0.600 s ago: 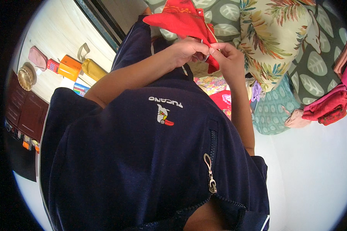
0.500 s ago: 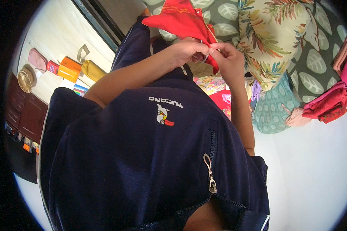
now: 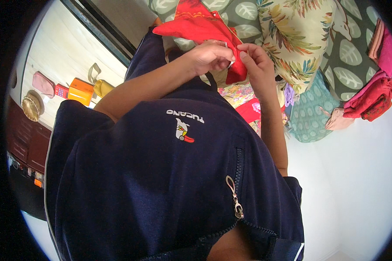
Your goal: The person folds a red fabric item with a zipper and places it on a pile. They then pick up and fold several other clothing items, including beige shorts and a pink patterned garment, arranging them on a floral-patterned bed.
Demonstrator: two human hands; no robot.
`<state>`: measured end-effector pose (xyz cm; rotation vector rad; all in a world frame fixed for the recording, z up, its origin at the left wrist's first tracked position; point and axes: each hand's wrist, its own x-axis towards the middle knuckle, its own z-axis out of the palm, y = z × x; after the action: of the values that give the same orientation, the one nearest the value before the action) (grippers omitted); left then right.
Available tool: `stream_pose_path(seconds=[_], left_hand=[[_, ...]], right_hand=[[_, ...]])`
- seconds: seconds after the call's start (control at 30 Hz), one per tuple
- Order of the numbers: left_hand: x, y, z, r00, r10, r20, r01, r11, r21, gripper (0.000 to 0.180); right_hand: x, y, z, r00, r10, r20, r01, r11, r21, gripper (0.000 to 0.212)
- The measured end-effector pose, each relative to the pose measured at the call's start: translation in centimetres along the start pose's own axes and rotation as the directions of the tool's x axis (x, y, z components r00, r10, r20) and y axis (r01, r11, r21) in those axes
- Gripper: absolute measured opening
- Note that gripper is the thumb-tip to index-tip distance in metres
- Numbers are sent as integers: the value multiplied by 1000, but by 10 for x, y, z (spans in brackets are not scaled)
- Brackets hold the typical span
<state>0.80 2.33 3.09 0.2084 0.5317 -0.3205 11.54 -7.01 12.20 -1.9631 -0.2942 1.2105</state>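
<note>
One piece of red cloth (image 3: pixel 207 29) is held up over the lap near the upper edge of the view, its body spread toward the left, a gold-toned pattern showing on the upper part, and a narrower end hanging down between the two hands. The right hand (image 3: pixel 261 67) has its thumb and forefinger pinched nearly together at the cloth's edge. The left hand (image 3: pixel 210 56), just beside it, has its fingers curled in round a shiny metal tool (image 3: pixel 231 64), mostly hidden, so its kind is hard to tell. Below the cloth's hanging end lies a flowered fabric (image 3: pixel 233 92) in pink and yellow. To the right stands a cream cushion (image 3: pixel 289 39) printed with leafy fronds, against a grey-green cover (image 3: pixel 349 52) with pale leaves. Near it are a small purple item (image 3: pixel 288 94), a teal patterned cloth (image 3: pixel 310 111) and a bundle of red fabric (image 3: pixel 372 96). Well apart, on the pale surface (image 3: pixel 76 48) at left, lie a yellow pouch (image 3: pixel 103 88), an orange case (image 3: pixel 80 90), a red keypad device (image 3: pixel 62 91) and a pink pouch (image 3: pixel 43 83).
</note>
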Motion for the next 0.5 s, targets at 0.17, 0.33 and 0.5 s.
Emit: stream_pose_path(seconds=[0.17,0.33,0.5], left_hand=[[-5,11,5,997,-11,82,9,999,32,10],[-8,16,3,998,-8,63,6,999,33,12],[-6,21,0,995,-21,99,23,1000,-13,11]], right_hand=[[-7,-12,9,994,-28,-103,40,993,115,8],[-8,-13,12,990,22,-141,15,966,257,10],[-9,-19,19,972,-8,-237,49,984,170,9]])
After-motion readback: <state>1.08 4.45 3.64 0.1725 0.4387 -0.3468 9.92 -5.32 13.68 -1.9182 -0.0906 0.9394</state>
